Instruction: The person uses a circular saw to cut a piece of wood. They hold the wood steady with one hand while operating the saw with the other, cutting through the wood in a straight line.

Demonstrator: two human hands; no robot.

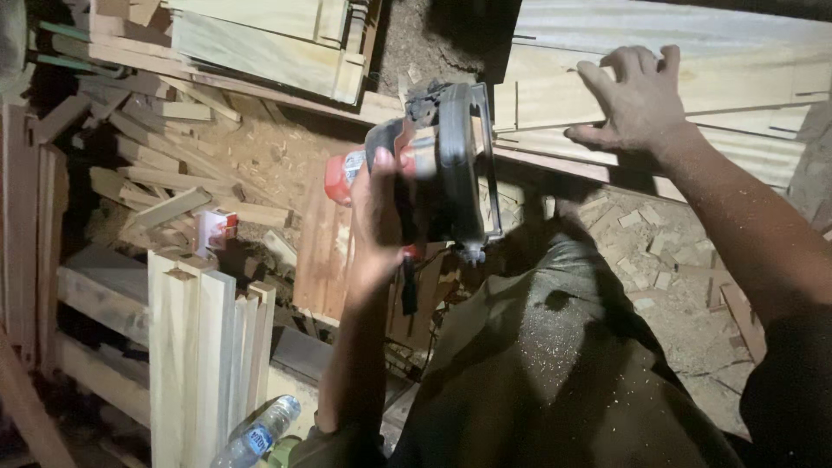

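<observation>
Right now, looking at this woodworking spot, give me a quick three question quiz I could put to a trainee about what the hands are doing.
1. True or false: the left hand holds a red and black power saw lifted off the wood.
2. What does the right hand rest on? A) a plastic bottle B) a pale plank C) the saw's blade guard
3. What clear item lies at the bottom edge, beside the upright pale boards?

Key
1. True.
2. B: the fingers are spread flat on the pale plank.
3. A plastic water bottle.
</observation>
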